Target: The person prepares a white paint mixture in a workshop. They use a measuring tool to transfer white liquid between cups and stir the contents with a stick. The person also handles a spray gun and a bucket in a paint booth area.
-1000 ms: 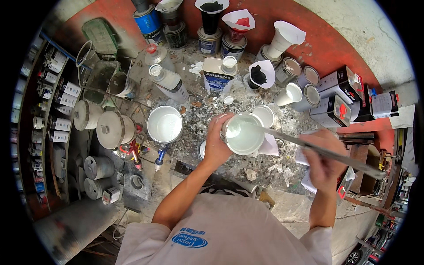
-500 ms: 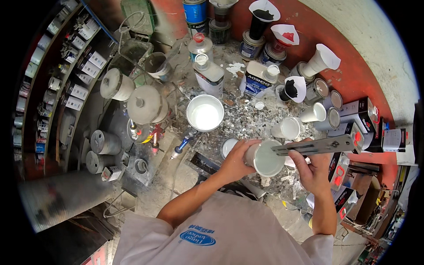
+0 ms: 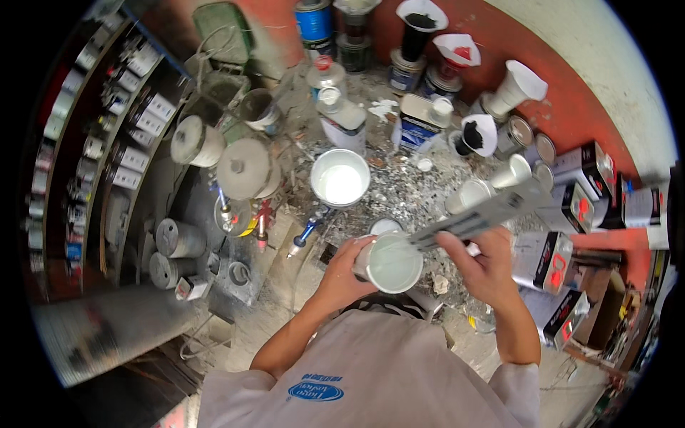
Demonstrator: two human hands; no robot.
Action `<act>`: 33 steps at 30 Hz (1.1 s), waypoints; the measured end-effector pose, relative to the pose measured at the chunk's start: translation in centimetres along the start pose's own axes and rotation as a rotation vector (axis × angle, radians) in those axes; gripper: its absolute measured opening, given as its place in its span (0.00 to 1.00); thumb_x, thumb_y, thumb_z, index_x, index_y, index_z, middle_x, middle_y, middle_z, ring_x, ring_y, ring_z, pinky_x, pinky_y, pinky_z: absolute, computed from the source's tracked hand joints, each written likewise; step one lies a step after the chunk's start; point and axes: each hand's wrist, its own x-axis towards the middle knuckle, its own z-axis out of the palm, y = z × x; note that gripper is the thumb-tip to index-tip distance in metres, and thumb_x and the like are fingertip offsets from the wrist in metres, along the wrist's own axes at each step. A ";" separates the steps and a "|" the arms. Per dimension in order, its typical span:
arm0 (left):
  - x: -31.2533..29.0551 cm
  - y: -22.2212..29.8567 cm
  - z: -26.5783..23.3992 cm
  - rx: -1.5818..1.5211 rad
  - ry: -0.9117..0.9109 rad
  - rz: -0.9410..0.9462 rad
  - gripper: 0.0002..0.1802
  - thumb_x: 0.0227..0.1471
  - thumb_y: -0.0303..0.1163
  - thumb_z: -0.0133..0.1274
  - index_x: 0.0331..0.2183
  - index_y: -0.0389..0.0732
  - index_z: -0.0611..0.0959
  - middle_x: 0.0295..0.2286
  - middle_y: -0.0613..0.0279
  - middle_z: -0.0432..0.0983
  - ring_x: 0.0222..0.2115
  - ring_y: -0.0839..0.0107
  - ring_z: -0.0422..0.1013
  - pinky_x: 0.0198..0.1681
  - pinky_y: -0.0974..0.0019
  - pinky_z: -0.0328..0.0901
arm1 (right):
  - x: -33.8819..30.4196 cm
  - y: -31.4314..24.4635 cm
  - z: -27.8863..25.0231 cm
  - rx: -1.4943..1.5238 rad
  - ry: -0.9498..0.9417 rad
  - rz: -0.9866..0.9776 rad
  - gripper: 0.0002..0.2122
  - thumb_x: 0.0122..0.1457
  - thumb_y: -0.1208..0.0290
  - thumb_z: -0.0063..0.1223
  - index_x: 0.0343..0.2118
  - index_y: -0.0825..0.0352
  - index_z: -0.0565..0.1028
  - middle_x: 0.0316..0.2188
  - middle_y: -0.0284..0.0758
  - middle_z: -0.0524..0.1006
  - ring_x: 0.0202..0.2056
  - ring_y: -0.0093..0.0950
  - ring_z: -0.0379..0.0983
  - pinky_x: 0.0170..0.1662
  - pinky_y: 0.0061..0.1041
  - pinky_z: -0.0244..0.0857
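Observation:
My left hand [image 3: 342,278] is wrapped round the side of a pale plastic cup [image 3: 394,264] close to my body. A pale, translucent liquid lies in the cup. My right hand [image 3: 486,265] grips a flat metal stirring stick [image 3: 477,216] with holes along it, thumb on top. Its lower end reaches over the cup's rim; whether it touches the liquid I cannot tell. Beyond the cup stands a larger white pot [image 3: 316,182] holding white paint. Partly hidden behind the cup is a small round container [image 3: 385,225].
Two pale cups [image 3: 469,196] stand to the right on the paint-spattered bench. Rectangular cans [image 3: 421,121] and tins with paper funnels [image 3: 421,21] line the back. At left are lidded pots [image 3: 242,170] and a spray gun [image 3: 307,234]. More cans [image 3: 542,260] sit at right.
The cup and my left hand have shifted left and nearer my body. My right hand has moved slightly left, and the stick now slants more steeply. The whole view has shifted a little.

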 end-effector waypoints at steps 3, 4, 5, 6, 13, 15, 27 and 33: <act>-0.6 -0.6 -0.1 -0.224 -0.122 -0.035 0.42 0.34 0.31 0.72 0.54 0.41 0.73 0.50 0.57 0.72 0.52 0.62 0.70 0.55 0.62 0.63 | 0.8 0.2 2.2 0.104 -0.040 0.071 0.09 0.55 0.70 0.64 0.27 0.71 0.77 0.19 0.39 0.73 0.18 0.32 0.68 0.21 0.29 0.59; -1.1 -0.8 -0.1 -0.231 -0.150 -0.102 0.42 0.36 0.31 0.72 0.54 0.40 0.73 0.51 0.59 0.73 0.52 0.66 0.70 0.55 0.63 0.63 | 1.0 0.1 2.8 0.148 -0.043 0.072 0.11 0.56 0.69 0.64 0.26 0.71 0.76 0.19 0.39 0.72 0.18 0.31 0.69 0.22 0.29 0.61; -1.6 -1.4 0.2 -0.257 -0.140 -0.092 0.42 0.36 0.31 0.72 0.55 0.39 0.73 0.51 0.59 0.73 0.52 0.66 0.70 0.55 0.63 0.63 | 1.0 0.3 3.4 0.174 -0.056 0.085 0.11 0.56 0.69 0.64 0.26 0.71 0.76 0.19 0.39 0.72 0.18 0.31 0.69 0.22 0.28 0.62; -2.0 -2.0 0.4 -0.279 -0.131 -0.082 0.42 0.36 0.31 0.72 0.55 0.39 0.72 0.51 0.58 0.73 0.52 0.66 0.70 0.55 0.63 0.63 | 0.9 0.7 4.0 0.204 -0.067 0.096 0.11 0.56 0.69 0.64 0.26 0.71 0.75 0.20 0.38 0.72 0.18 0.31 0.69 0.22 0.28 0.63; -2.5 -1.4 1.1 -0.212 -0.139 -0.156 0.41 0.37 0.30 0.72 0.54 0.38 0.72 0.50 0.58 0.73 0.51 0.67 0.70 0.55 0.62 0.63 | -1.2 2.9 5.3 0.320 -0.006 0.173 0.10 0.54 0.71 0.64 0.26 0.71 0.75 0.21 0.36 0.74 0.20 0.26 0.72 0.23 0.25 0.65; -2.1 -1.3 1.8 -0.236 -0.159 -0.170 0.41 0.36 0.29 0.72 0.54 0.38 0.73 0.50 0.57 0.73 0.52 0.67 0.69 0.55 0.62 0.63 | -2.4 3.3 4.4 0.290 0.007 0.216 0.09 0.54 0.71 0.64 0.27 0.71 0.76 0.21 0.36 0.74 0.20 0.25 0.73 0.24 0.24 0.66; 7.3 1.0 6.8 0.118 -0.164 0.184 0.41 0.31 0.24 0.70 0.52 0.41 0.75 0.48 0.51 0.73 0.49 0.50 0.70 0.53 0.57 0.66 | -9.5 3.8 -6.3 -0.034 0.564 0.291 0.04 0.53 0.77 0.64 0.31 0.70 0.82 0.22 0.32 0.79 0.20 0.19 0.71 0.25 0.20 0.63; 9.4 -0.5 8.7 0.060 -0.164 0.138 0.42 0.33 0.25 0.71 0.53 0.41 0.74 0.48 0.53 0.74 0.49 0.57 0.72 0.53 0.59 0.66 | -8.2 5.0 -6.6 -0.040 0.506 0.263 0.05 0.52 0.77 0.65 0.32 0.70 0.82 0.21 0.32 0.79 0.20 0.19 0.70 0.24 0.19 0.61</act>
